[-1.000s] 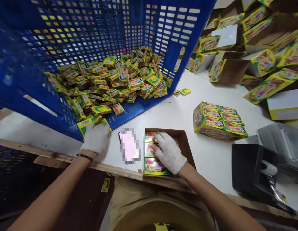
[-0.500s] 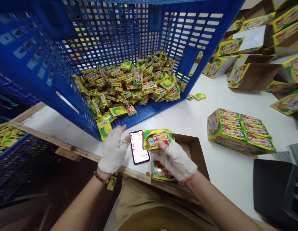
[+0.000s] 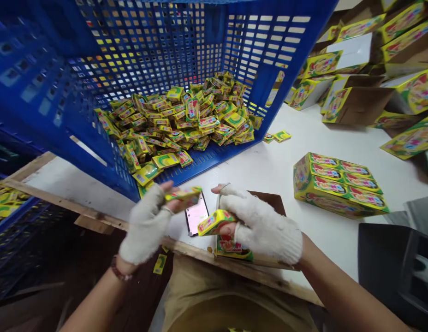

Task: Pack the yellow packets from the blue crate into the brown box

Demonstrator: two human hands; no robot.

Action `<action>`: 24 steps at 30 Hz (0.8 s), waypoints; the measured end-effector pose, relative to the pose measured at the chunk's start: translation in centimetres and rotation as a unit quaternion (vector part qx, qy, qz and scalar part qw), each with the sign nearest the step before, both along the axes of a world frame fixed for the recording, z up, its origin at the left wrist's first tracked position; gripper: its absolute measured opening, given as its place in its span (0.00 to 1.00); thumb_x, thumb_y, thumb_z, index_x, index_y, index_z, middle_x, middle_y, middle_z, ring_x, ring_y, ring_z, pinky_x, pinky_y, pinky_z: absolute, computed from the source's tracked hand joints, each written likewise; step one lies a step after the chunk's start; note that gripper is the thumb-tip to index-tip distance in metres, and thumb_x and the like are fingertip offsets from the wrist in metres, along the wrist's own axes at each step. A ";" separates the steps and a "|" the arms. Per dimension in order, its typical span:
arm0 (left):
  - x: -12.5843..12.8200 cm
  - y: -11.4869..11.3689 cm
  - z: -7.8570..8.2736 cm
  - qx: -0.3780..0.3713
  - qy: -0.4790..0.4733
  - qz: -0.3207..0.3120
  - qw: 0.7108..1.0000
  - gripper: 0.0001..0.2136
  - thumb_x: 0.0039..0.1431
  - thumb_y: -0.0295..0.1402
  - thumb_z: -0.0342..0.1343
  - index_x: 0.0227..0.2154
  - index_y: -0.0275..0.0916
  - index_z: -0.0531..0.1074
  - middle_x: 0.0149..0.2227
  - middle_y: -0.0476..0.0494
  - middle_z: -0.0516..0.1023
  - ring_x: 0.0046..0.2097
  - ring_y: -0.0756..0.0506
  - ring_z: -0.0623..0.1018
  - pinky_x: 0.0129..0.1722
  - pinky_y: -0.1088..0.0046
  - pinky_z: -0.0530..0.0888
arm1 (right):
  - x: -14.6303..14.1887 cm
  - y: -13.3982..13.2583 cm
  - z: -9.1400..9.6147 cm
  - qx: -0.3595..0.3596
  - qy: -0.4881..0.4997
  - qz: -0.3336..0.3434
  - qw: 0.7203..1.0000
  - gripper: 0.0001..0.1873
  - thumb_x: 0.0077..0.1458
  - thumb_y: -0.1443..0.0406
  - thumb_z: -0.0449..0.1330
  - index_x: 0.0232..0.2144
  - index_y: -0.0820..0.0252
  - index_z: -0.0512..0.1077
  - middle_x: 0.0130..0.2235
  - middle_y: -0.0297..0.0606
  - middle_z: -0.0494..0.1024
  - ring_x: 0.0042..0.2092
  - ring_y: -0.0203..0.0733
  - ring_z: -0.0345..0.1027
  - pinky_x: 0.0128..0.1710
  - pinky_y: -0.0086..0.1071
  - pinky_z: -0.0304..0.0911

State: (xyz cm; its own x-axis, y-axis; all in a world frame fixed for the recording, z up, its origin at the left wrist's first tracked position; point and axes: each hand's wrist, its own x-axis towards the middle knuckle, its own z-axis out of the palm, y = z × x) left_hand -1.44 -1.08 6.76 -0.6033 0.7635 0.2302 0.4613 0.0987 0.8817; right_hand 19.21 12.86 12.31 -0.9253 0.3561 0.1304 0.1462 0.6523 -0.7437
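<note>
Gloved hands [image 3: 145, 227], small yellow box [image 3: 213, 223] in each

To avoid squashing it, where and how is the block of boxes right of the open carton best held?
Probably by its long near and far sides, coming from above: the block of boxes stretches left to right, and its top shows fully.

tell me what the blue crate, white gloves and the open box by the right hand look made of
Blue crate: most likely moulded plastic, smooth and satin-looking, judging by its evenly coloured walls with regular openings.
White gloves: knitted yarn, perhaps cotton or a blend, matte and slightly fuzzy.
Open box: seemingly cardboard, from its thin wall with a plain, matte brown inside.
</note>
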 end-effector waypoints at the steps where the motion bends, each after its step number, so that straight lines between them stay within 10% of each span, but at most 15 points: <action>1: 1.9 -0.1 0.0 0.011 -0.041 -0.044 0.998 0.18 0.60 0.40 0.57 0.51 0.38 0.70 0.48 0.40 0.80 0.47 0.42 0.81 0.47 0.64 0.80 | -0.4 -0.3 0.5 0.045 -0.036 0.017 0.998 0.04 0.55 0.68 0.62 0.35 0.61 0.72 0.48 0.44 0.74 0.49 0.46 0.68 0.48 0.37 0.63; 6: 4.3 1.2 -1.5 0.026 0.009 -0.113 0.993 0.13 0.67 0.37 0.48 0.49 0.39 0.71 0.44 0.41 0.80 0.44 0.45 0.80 0.44 0.69 0.79 | 0.6 -0.7 0.7 0.142 -0.206 0.026 0.968 0.08 0.55 0.70 0.58 0.38 0.59 0.72 0.38 0.39 0.77 0.36 0.42 0.69 0.35 0.33 0.59; 9: -0.8 4.4 -1.7 -0.075 0.252 -0.038 0.964 0.13 0.64 0.32 0.50 0.48 0.36 0.71 0.52 0.35 0.75 0.55 0.40 0.74 0.57 0.61 0.72 | 2.3 -0.4 -1.0 0.194 -0.233 -0.012 0.953 0.10 0.54 0.72 0.56 0.38 0.59 0.72 0.40 0.42 0.77 0.39 0.47 0.70 0.38 0.36 0.60; 11: -5.0 6.9 -1.5 -0.239 0.396 0.023 0.886 0.15 0.61 0.30 0.53 0.50 0.36 0.71 0.60 0.32 0.67 0.61 0.37 0.68 0.60 0.58 0.67 | 2.9 -0.5 -2.5 0.203 -0.247 -0.036 0.947 0.13 0.53 0.72 0.54 0.41 0.59 0.73 0.42 0.44 0.78 0.42 0.50 0.71 0.42 0.40 0.62; 16: -11.1 10.5 -1.0 -0.303 0.405 0.040 0.862 0.14 0.58 0.25 0.50 0.46 0.32 0.73 0.49 0.28 0.74 0.55 0.33 0.70 0.53 0.55 0.68 | 3.3 -0.6 -4.9 0.146 -0.239 -0.096 0.955 0.22 0.53 0.71 0.56 0.51 0.60 0.70 0.49 0.48 0.77 0.48 0.51 0.71 0.46 0.42 0.66; 21: -8.1 9.4 0.1 -0.272 0.367 0.029 0.889 0.14 0.61 0.29 0.47 0.46 0.35 0.72 0.43 0.36 0.78 0.43 0.40 0.76 0.41 0.67 0.70 | 3.8 0.6 -2.1 0.158 -0.125 -0.092 0.975 0.16 0.51 0.74 0.56 0.44 0.62 0.70 0.45 0.47 0.75 0.46 0.49 0.69 0.46 0.42 0.67; 24: -3.1 7.9 1.5 -0.192 0.288 -0.146 0.927 0.11 0.60 0.35 0.49 0.40 0.41 0.75 0.35 0.48 0.79 0.35 0.45 0.75 0.35 0.73 0.69 | 3.1 1.1 0.2 0.225 -0.079 -0.037 0.970 0.15 0.46 0.75 0.57 0.39 0.62 0.70 0.47 0.49 0.73 0.52 0.52 0.66 0.52 0.47 0.64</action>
State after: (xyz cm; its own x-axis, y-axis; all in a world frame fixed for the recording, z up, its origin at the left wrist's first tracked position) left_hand -4.57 6.77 8.25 -0.2192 0.9673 0.1277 0.9009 0.1504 0.4072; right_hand 22.36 13.93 12.55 -0.9205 0.3619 0.1474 0.2936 0.8895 -0.3502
